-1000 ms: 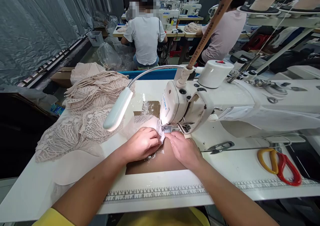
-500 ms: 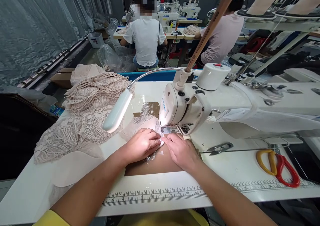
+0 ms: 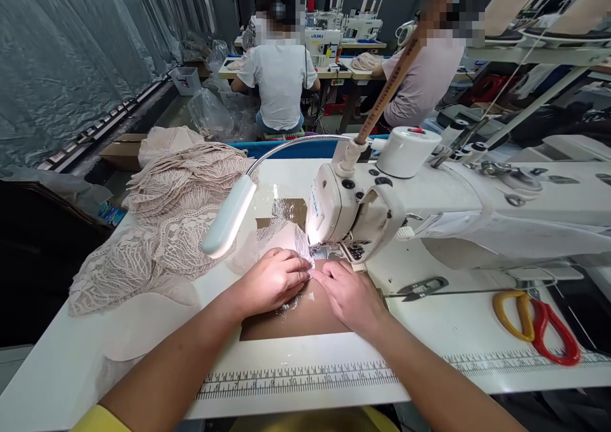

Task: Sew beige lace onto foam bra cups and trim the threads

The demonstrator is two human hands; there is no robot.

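Observation:
A pale pink lace piece [image 3: 281, 236] lies under the head of a white sewing machine [image 3: 329, 209], its edge at the needle area. My left hand [image 3: 277, 279] is closed on the near edge of that lace, thumb and fingers pressed together. Just right of it, my right hand [image 3: 348, 292] holds the same edge, its index finger stretched toward the left fingertips. Both hands rest over a brown sheet [image 3: 296, 324] on the table. The fingers hide the part of the lace between them. A lit lamp [image 3: 229, 216] on a bent neck shines from the left.
Stacked lace pieces [image 3: 186, 184] and a smooth beige piece [image 3: 147, 324] lie left. On the right are thread snips [image 3: 422, 287] and scissors [image 3: 556, 333] with red and yellow handles. A ruler strip [image 3: 296, 379] runs along the front edge. Two people sit at machines beyond.
The whole view has shifted slightly down and to the right. Both hands keep their hold at the lace edge, with little visible movement of the fabric.

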